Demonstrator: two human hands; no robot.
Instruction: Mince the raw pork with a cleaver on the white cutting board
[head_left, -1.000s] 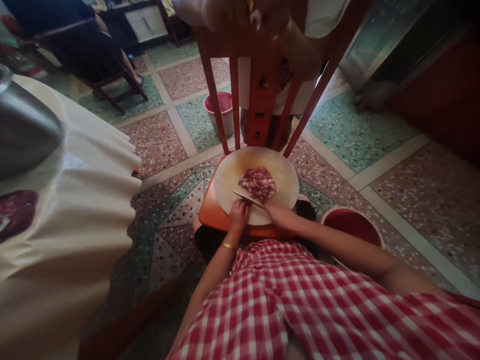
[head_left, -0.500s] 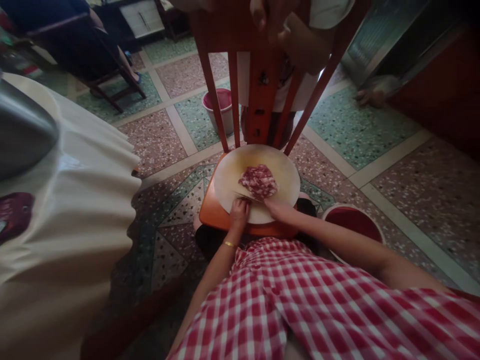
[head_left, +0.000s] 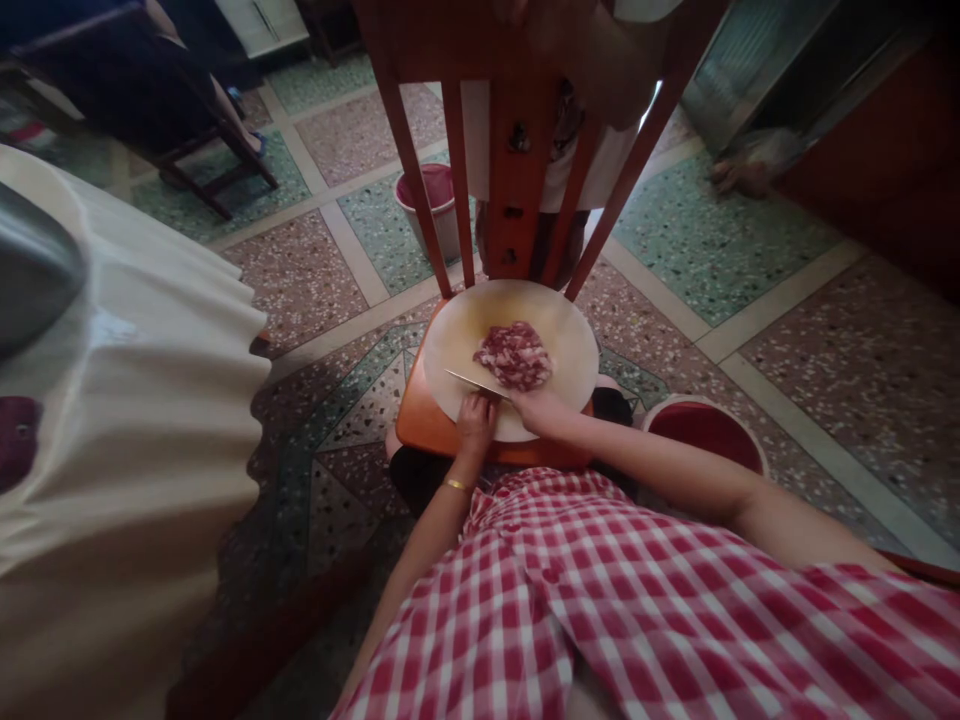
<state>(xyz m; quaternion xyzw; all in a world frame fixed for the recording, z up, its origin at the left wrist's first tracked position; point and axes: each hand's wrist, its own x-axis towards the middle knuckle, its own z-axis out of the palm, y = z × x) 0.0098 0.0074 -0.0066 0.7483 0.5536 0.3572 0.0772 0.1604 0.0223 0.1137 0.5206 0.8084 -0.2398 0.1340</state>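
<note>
A round cutting board (head_left: 574,345) sits on the orange seat of a chair (head_left: 421,425), its far rim close to the foot of the slatted backrest (head_left: 517,150). The pile of cut meat (head_left: 514,355) lies around the board's middle, somewhat nearer the far rim than the near one. Bare surface runs from the pile out to the left and right rims, and a narrower strip lies behind it.

The right hand (head_left: 536,410), over the right part of the near edge, has its grip closed around the handle end of a knife (head_left: 474,382). The blade slants across just on the near side of the meat, and its tip stops short of the left rim. The left hand (head_left: 476,420) is at the near-left edge, fingers curled close below the blade; whether its grip has hold of anything I cannot tell. Between the hands, a small patch of board is bare at the near edge.

The seat's near-left corner juts past the board. A red-lined bucket (head_left: 705,440) stands on the floor to the right, apart from the seat's edge. Another person's arm (head_left: 611,65) is at the backrest's top.
</note>
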